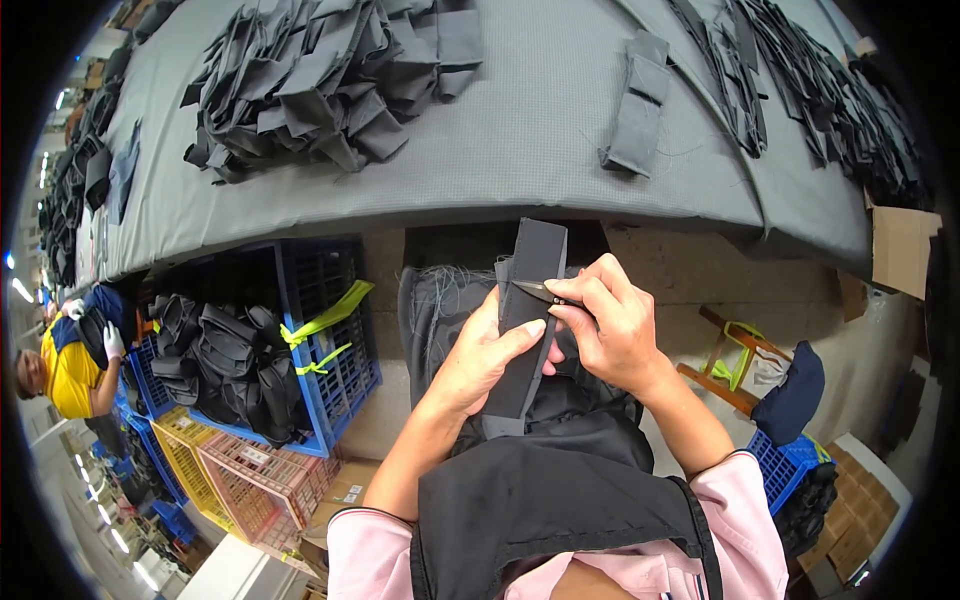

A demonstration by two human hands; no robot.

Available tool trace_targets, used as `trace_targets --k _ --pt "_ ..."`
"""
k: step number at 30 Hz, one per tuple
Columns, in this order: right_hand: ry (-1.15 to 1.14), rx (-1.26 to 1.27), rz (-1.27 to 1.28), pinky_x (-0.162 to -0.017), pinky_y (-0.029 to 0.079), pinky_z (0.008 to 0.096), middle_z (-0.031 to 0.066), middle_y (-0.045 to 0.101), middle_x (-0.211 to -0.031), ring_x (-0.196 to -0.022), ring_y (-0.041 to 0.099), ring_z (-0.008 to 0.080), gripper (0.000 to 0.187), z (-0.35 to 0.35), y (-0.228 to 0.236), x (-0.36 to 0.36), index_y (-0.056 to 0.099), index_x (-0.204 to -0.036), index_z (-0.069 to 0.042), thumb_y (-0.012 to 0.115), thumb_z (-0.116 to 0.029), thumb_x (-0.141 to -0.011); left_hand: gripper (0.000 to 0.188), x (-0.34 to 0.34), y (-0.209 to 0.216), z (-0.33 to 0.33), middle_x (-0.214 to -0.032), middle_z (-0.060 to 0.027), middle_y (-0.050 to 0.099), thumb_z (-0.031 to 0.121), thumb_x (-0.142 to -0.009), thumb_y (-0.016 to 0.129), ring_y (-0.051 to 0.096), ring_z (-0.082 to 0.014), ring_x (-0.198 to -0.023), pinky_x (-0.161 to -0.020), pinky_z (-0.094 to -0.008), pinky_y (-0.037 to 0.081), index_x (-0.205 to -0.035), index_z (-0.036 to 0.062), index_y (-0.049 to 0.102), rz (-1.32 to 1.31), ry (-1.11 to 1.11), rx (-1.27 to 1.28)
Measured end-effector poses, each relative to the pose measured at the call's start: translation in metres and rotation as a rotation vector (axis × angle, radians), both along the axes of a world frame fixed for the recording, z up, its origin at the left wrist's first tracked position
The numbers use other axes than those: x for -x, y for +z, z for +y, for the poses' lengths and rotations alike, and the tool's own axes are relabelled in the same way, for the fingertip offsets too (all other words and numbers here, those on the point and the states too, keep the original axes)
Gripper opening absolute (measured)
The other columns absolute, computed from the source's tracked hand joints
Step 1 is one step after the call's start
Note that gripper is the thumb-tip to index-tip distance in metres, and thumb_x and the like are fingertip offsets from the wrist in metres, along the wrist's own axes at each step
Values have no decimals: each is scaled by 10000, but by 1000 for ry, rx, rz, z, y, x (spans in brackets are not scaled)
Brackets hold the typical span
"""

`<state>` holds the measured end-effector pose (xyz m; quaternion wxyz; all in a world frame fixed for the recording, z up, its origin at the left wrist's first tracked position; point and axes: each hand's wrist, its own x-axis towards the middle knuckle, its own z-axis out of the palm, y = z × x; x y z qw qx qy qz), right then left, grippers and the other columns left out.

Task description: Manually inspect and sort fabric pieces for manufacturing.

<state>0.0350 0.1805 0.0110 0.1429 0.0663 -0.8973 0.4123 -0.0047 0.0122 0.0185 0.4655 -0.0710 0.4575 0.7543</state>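
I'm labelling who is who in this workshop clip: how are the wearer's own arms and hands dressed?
Both hands are bare, with no gloves, rings or watch visible on the left hand or the right hand. The forearms are uncovered; pink sleeves are pushed up near the elbows. A black apron with stitched edging covers the front.

— What colours do you see?
— The strip (pixel 527 310) is plain dark grey, like the table (pixel 540 130). The crate (pixel 335 340) is blue, its straps (pixel 325 325) yellow-green.
— And the sleeves (pixel 745 520)?
— Pink, beside a black apron (pixel 540 500). A further basket (pixel 255 480) is pink too.
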Motion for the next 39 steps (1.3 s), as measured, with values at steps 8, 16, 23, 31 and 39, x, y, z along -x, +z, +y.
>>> trace_targets --k 8,16,23,31,39 --pt "-235 877 -431 -565 427 200 15 495 -863 -670 534 72 340 -1 10 17 553 -1065 -7 670 15 -746 504 -1 -3 5 -1084 -116 550 265 -943 523 599 -179 -866 -737 -318 529 -1352 99 281 -28 17 -109" --pt "-58 1226 -626 -515 423 192 -10 557 -715 -605 534 58 132 11 -7 21 545 -902 -53 648 -113 -845 541 9 -14 5 -1146 -143 534 308 -922 550 587 -226 -974 -811 -361 506 -1353 113 287 -107 -14 -396" --pt "-256 500 -105 -599 481 238 65 538 -899 -655 583 96 270 5 -7 11 544 -1039 8 651 7 -791 657 10 -22 7 -1239 -138 481 305 -945 498 550 -211 -979 -786 -343 483 -1474 169 133 -161 68 -373" --pt "-239 396 -66 -509 436 233 50 521 -810 -594 554 98 164 5 -3 25 639 -914 -5 673 19 -755 647 9 -22 7 -1229 -123 483 312 -944 495 543 -188 -958 -776 -325 480 -1469 143 158 -190 32 -401" --pt "-283 476 -13 -516 434 223 56 509 -781 -616 540 102 140 9 -7 19 633 -887 13 670 29 -752 515 5 -12 10 -1184 -74 479 287 -903 580 496 -150 -984 -869 -286 402 -1367 123 431 165 30 79"
